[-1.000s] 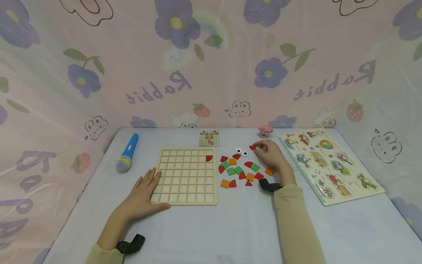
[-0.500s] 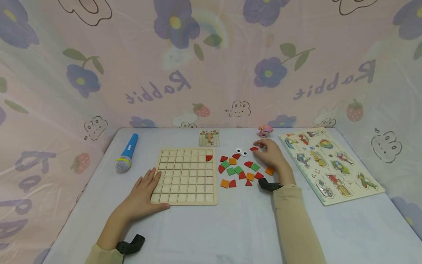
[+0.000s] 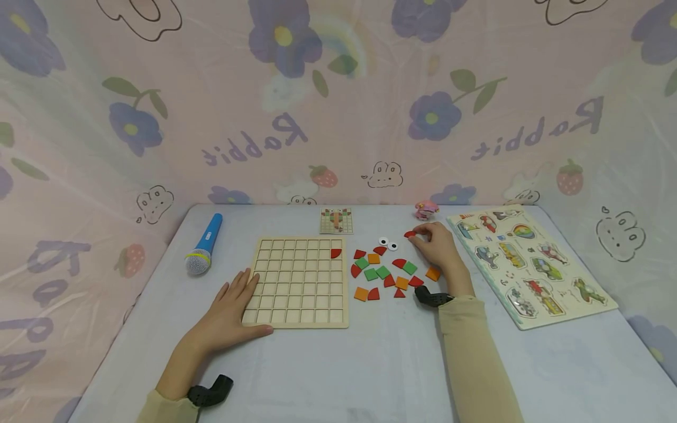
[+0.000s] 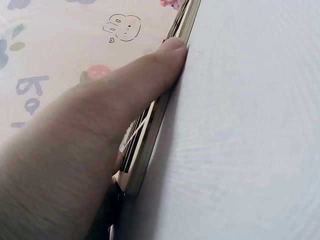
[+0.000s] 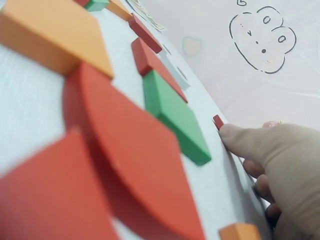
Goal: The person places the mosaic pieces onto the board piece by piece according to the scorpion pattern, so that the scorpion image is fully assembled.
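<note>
Left hand lies spread at near left corner of board, likely steadying it. Right hand pinches red piece, far side of loose pieces, probably for control.

The grid board looks wooden (matt, fairly smooth).

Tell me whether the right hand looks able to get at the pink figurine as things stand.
Probably yes: the pink figurine stands just beyond the right hand, with nothing visible between them, though the hand pinches a red piece, which it may need to put down first.
</note>
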A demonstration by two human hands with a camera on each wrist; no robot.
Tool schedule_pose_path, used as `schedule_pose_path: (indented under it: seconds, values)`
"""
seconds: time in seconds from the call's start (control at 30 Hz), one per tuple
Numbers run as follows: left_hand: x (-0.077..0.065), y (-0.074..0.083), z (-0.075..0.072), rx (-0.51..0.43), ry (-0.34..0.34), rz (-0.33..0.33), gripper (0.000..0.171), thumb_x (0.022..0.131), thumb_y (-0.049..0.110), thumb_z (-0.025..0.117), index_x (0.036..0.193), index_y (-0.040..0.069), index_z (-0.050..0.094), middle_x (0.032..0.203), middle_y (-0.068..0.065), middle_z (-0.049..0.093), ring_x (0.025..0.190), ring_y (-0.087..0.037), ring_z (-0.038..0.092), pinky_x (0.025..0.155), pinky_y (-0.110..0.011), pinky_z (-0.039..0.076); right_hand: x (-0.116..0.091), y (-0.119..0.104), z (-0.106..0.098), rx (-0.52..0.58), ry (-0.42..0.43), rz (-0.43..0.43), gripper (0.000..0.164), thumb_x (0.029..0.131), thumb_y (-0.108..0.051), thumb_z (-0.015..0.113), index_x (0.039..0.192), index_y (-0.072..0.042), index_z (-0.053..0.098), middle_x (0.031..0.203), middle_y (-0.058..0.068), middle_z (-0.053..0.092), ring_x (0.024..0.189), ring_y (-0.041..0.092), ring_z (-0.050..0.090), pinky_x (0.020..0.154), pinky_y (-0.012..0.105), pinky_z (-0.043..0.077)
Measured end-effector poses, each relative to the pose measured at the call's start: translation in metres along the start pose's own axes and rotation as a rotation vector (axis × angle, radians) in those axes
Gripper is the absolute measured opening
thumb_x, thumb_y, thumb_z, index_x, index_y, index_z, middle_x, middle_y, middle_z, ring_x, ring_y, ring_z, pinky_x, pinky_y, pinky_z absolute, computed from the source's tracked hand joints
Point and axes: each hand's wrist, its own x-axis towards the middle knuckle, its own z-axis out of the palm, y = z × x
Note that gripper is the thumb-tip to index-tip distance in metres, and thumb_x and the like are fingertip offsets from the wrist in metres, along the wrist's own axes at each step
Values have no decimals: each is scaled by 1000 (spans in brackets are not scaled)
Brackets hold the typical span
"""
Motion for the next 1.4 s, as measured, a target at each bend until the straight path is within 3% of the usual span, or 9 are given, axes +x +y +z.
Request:
schedule_pose_path:
  seconds: [0.4,0.5,0.7,1.13,1.4]
  values:
    - [1,-1,0,8,-4,-5,128,80,72,79,169,2,20,177,-23,8,164,-42,6,130,-62,5,0,-5,-3,51,-1,-16,35,104,-28,72,128,-2,72,111,17,63,95,30,54,78,37,44]
    - [2,-1,0,7,-6,-2,128,80,73,79,169,2,20,177,-22,7,164,-42,5,130,-62,5,-2,-12,-7,102,7,-16,37,103,-32,73,129,-6,73,109,14,64,95,27,54,78,35,45]
    - [2,-3,1,12,-7,-5,128,80,74,78,169,3,19,177,-22,8,164,-42,5,130,-62,5,1,-39,-6,151,22,-111,34,101,-29,75,126,-6,75,106,13,69,92,26,55,81,35,46]
    - [-1,-3,-2,14,8,4,127,81,73,78,168,1,21,176,-24,10,163,-44,7,129,-63,7,-3,-129,35,200,-93,-176,32,97,-29,81,121,-8,78,106,8,72,89,23,59,69,29,46]
    - [-1,1,-2,19,15,15,125,82,73,77,168,1,23,175,-25,13,163,-44,9,128,-65,7,-8,-150,80,177,-198,-220,27,97,-25,81,117,-8,80,100,5,70,80,15,59,64,24,47]
